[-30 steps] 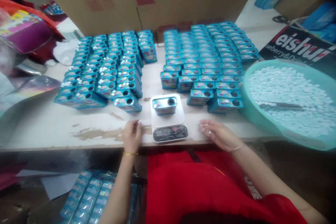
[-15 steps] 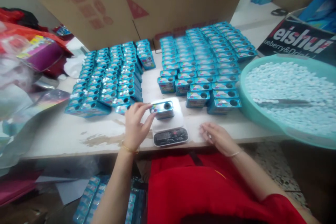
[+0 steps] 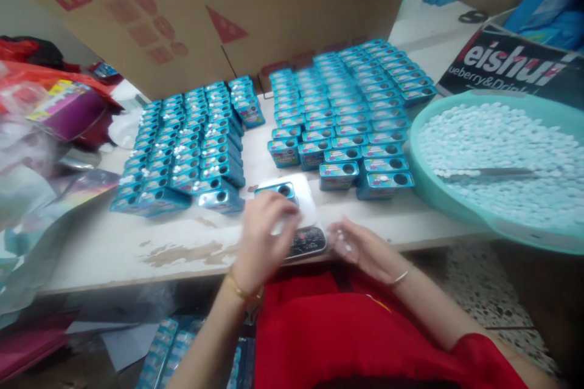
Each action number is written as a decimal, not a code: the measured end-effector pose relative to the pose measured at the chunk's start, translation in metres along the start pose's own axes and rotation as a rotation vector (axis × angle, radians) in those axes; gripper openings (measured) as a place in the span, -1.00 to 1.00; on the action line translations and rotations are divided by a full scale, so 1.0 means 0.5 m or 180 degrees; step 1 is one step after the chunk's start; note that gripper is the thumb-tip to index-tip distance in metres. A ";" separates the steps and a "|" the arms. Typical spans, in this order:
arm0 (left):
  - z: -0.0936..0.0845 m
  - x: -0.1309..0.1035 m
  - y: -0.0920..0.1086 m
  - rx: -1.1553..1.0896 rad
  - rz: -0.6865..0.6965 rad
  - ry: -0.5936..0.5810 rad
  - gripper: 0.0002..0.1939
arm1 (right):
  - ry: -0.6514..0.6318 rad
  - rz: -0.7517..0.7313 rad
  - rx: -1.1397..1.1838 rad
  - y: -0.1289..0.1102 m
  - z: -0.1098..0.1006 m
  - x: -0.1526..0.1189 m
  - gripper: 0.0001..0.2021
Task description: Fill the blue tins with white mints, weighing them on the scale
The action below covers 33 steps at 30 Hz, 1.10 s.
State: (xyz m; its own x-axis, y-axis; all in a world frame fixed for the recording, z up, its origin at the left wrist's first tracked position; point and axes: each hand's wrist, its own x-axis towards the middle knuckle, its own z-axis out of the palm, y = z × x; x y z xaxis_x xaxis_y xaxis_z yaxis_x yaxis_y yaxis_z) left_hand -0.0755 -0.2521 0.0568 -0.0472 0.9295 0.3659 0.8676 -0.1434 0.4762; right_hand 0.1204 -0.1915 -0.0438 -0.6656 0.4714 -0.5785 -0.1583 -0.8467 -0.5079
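A blue tin (image 3: pixel 275 189) with a round dark hole in its top stands on a small white kitchen scale (image 3: pixel 306 202) with a black display panel. My left hand (image 3: pixel 269 228) is over the scale, in front of the tin, and hides part of both. Its fingers are curled and smeared by motion, so whether something is between them does not show. To the right of the scale, my right hand (image 3: pixel 365 249) is half closed, palm turned inward. A few white tablets (image 3: pixel 345 240) lie in its fingers.
Rows of blue tins (image 3: pixel 182 149) stand at left, some with white tablets on top; more tins (image 3: pixel 347 109) stand at right. A turquoise basin (image 3: pixel 417 158) full of tablets holds a flat metal blade (image 3: pixel 493 172). A big cardboard box (image 3: pixel 182 6) rises behind.
My left hand has left the tin's end and moved right and toward me, near my right hand. My right hand has shifted left toward the scale, turning so the tablets show more.
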 end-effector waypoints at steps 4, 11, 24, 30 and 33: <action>0.027 0.001 0.017 0.0127 0.0509 -0.0421 -0.79 | -0.0439 0.0200 0.0481 0.012 0.035 0.001 -0.75; -0.023 0.022 -0.122 0.0368 -0.0289 0.0217 -0.41 | 0.0277 -0.0028 0.0217 0.009 -0.006 -0.002 -0.78; 0.007 -0.006 -0.159 -0.0032 -0.0416 -0.0219 -0.30 | 0.0539 -0.0125 -0.0088 0.010 -0.009 -0.016 -0.73; 0.002 0.018 -0.167 0.0383 -0.0023 -0.0640 -0.62 | 0.0631 -0.0313 -0.0386 0.016 -0.018 -0.004 -0.67; -0.018 0.059 -0.173 0.0492 0.0189 -0.0426 -0.69 | 0.0578 -0.0420 -0.0497 0.017 -0.021 0.005 -0.62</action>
State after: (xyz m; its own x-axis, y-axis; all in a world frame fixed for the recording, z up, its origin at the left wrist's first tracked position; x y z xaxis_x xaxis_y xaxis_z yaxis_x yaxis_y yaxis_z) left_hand -0.1564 -0.2151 0.0335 0.0636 0.9592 0.2755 0.9329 -0.1552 0.3250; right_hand 0.1251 -0.1951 -0.0563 -0.5028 0.6235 -0.5987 -0.1112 -0.7335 -0.6706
